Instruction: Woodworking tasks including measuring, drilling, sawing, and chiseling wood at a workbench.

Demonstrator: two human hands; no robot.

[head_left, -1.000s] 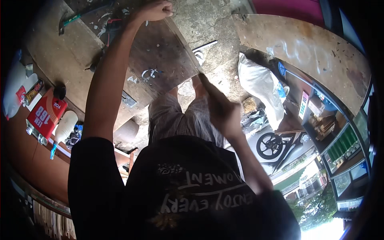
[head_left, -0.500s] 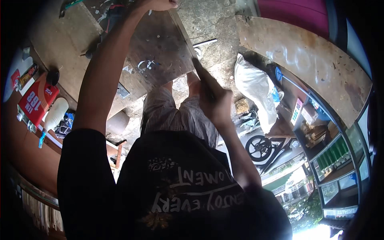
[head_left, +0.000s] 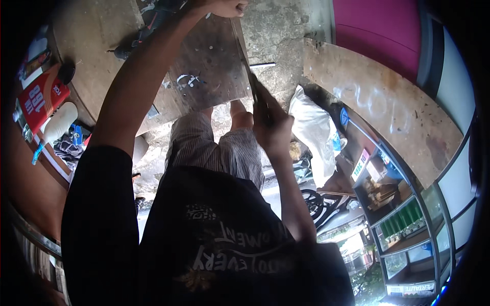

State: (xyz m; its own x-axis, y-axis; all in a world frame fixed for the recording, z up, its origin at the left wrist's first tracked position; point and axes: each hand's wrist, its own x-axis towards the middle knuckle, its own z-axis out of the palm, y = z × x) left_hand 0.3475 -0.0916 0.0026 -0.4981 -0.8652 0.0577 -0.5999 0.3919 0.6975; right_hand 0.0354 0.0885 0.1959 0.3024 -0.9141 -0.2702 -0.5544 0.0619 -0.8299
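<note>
My right hand [head_left: 273, 131] is closed round the grip of a long, flat, dark tool that looks like a handsaw [head_left: 262, 99]. Seen nearly edge-on, its blade runs away from me along the right edge of a brown wooden board [head_left: 217, 66]. At the top of the picture my left hand [head_left: 227, 7] rests by the far end of that edge, fingers curled; what it grips, if anything, is hidden. White paint marks [head_left: 190, 80] and small round spots show on the board, whose near end lies over my knees. A dark power drill [head_left: 127, 50] lies left, partly behind my left forearm.
A red can [head_left: 42, 97] and a white bottle [head_left: 60, 121] stand far left. To the right are a white sack [head_left: 312, 135], a long curved-looking plank [head_left: 383, 102] and a glass-fronted shelf case [head_left: 403, 224]. A thin white strip [head_left: 263, 65] lies on the concrete floor.
The whole view has shifted a little. My right hand with the handsaw is slightly nearer the board's near corner, and my left hand sits a bit farther right at the far end.
</note>
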